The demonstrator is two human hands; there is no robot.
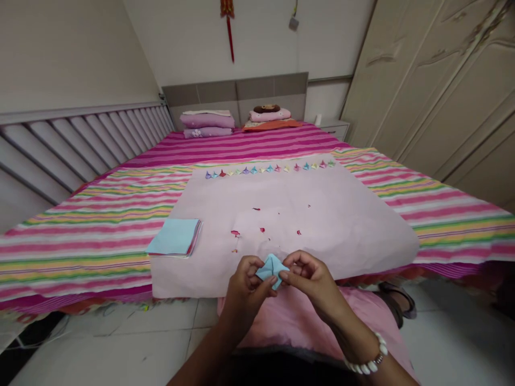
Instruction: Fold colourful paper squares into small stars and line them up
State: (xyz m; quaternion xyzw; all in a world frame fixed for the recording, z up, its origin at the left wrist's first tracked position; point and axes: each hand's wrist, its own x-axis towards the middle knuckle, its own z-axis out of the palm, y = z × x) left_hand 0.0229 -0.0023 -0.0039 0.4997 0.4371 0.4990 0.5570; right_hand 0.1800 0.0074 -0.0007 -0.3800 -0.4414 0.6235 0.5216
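Piece: light-blue folded paper piece (272,269), held over the near edge of the pale pink sheet (289,214).
Grip: my left hand (244,287) and right hand (309,279) pinch its opposite sides, fingertips closed.
Technique: I judge aligned edges and even thumb pressure give a clean crease.
Nearby: stack of square coloured papers (175,237), at left.

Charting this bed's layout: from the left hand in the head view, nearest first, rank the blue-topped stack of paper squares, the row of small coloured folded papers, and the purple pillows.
From the left hand:
1. blue-topped stack of paper squares: near, to the left.
2. row of small coloured folded papers: mid-bed, ahead.
3. purple pillows: far end, left.
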